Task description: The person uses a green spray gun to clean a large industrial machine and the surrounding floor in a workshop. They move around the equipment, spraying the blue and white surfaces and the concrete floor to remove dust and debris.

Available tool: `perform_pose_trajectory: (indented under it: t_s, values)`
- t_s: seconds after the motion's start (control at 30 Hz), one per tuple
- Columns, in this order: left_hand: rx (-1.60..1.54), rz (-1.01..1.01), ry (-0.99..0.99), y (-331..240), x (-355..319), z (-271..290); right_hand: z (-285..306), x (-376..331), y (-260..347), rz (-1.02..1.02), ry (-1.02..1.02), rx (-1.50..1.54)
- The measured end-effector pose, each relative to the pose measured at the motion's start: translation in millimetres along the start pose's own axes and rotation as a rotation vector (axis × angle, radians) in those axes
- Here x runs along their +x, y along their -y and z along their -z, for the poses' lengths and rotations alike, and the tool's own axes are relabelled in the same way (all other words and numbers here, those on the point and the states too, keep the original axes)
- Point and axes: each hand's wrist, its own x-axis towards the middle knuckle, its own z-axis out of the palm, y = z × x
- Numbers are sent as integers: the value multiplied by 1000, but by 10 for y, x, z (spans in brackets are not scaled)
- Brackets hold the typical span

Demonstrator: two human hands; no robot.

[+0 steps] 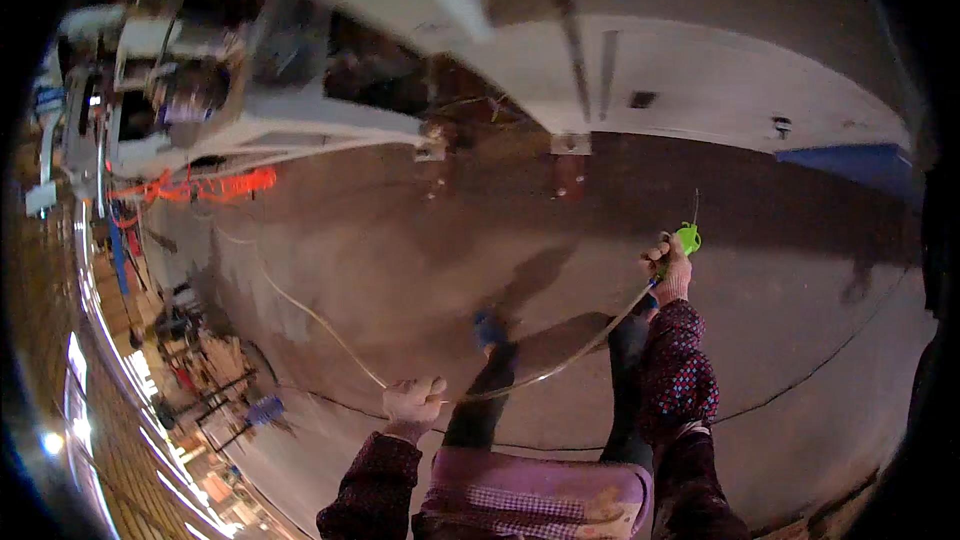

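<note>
My right hand [672, 265], in a pale glove, is closed around the handle of a bright green air blow gun [689, 237]. Its thin metal nozzle points away from me. A clear yellowish air hose [548, 375] joins the gun below my fist and sags across in front of my legs. Farther left, my left hand [410, 402], gloved too, is wrapped around the same hose. From there the hose runs on over the floor toward the far left.
A large pale machine [700, 70] on short feet spans the far side. An orange coiled hose [215, 184] lies at its left. A dark cable [770, 397] crosses the concrete floor [390, 210] near my feet. Wood scraps [210, 365] fill a cart at left.
</note>
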Motion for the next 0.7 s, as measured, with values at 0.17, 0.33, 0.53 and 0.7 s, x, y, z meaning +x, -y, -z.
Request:
perform_pose_trajectory:
  t_s: [0.17,0.33,0.53,0.7]
  values:
    - [-36,93,72,465,-463,-169,-469,-170,-533,-46,-226,-364]
    - [-114,345,262,1143,-926,-96,-833,-366,-1340,-136,-253,-646]
    - [-335,347,-65,1638,-1443,-531,-1716,-492,-2128,-169,-233,-1243]
    - [-352,296,-7,1915,-1458,-573,-1361,429,-2153,212,4,-2252]
